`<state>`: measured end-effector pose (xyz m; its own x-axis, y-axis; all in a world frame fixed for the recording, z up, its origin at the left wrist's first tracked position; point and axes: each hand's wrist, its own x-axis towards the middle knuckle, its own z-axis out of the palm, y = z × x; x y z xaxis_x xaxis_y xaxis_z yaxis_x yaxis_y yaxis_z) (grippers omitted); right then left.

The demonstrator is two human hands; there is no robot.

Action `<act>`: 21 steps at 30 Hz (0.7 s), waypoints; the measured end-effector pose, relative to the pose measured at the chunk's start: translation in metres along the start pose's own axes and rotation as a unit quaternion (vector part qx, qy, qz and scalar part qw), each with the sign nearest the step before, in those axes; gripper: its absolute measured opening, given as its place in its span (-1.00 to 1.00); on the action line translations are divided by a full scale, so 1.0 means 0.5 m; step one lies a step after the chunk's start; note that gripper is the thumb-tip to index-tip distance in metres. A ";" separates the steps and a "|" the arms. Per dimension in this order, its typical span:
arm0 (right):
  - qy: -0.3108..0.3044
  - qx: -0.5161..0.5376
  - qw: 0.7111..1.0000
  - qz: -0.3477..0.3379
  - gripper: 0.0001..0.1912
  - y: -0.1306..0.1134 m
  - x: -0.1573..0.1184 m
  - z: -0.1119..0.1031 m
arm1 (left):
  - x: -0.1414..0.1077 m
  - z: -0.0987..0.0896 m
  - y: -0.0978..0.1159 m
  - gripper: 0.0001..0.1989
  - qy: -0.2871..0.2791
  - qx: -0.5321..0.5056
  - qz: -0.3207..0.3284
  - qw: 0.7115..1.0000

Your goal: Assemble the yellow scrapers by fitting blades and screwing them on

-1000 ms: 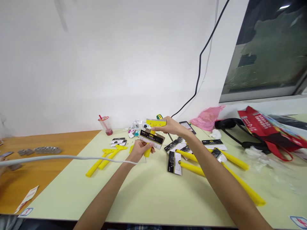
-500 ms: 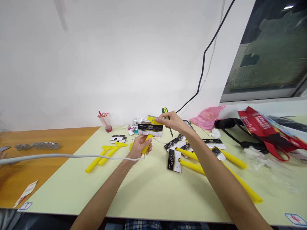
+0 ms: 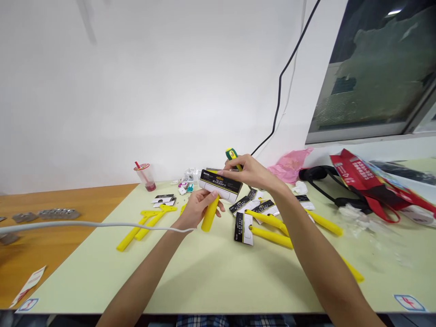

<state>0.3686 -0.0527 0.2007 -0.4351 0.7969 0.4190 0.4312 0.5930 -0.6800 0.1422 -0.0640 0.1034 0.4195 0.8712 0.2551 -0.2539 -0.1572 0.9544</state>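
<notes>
My left hand [image 3: 199, 208] is closed around a yellow-handled scraper [image 3: 210, 213], its handle pointing down toward me. A black and white card [image 3: 220, 183] covers most of the scraper's head. My right hand [image 3: 250, 170] pinches the upper right edge of the card and scraper head, and also holds a green and yellow screwdriver [image 3: 232, 154] in its fingers. Right of my left hand lie several yellow scrapers [image 3: 272, 237] with cards [image 3: 244, 228] on them. Two yellow scrapers without cards [image 3: 150, 226] lie to the left, near a small stack of cards [image 3: 163, 200].
A cup with a straw [image 3: 146, 176] stands at the back left. Headphones [image 3: 320, 181], a red bag [image 3: 368, 177] and a pink plastic bag [image 3: 291, 165] lie at the right. A white cable [image 3: 102, 223] crosses the view at left.
The card has come up over the scraper's head, hiding most of it. My right hand has lowered onto the card's edge, and the screwdriver has tilted. The view has shifted slightly.
</notes>
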 end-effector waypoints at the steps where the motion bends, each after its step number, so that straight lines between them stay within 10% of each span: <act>1: 0.000 0.000 1.000 -0.005 -0.39 -0.005 -0.004 -0.005 | 0.002 0.010 0.009 -0.53 -0.002 0.000 -0.001 1.000; 13: 0.094 0.010 0.995 -0.020 -0.22 -0.024 -0.034 -0.041 | 0.032 0.070 0.042 -0.57 0.051 -0.027 0.046 0.997; 21: 0.052 -0.024 0.998 -0.014 -0.50 -0.007 -0.034 -0.051 | 0.031 0.065 0.033 -0.56 0.059 -0.024 0.046 0.997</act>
<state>0.3947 -0.0654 0.2113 -0.3645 0.7866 0.4984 0.4584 0.6174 -0.6393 0.1728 -0.0681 0.1282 0.2870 0.9034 0.3185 -0.3292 -0.2192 0.9185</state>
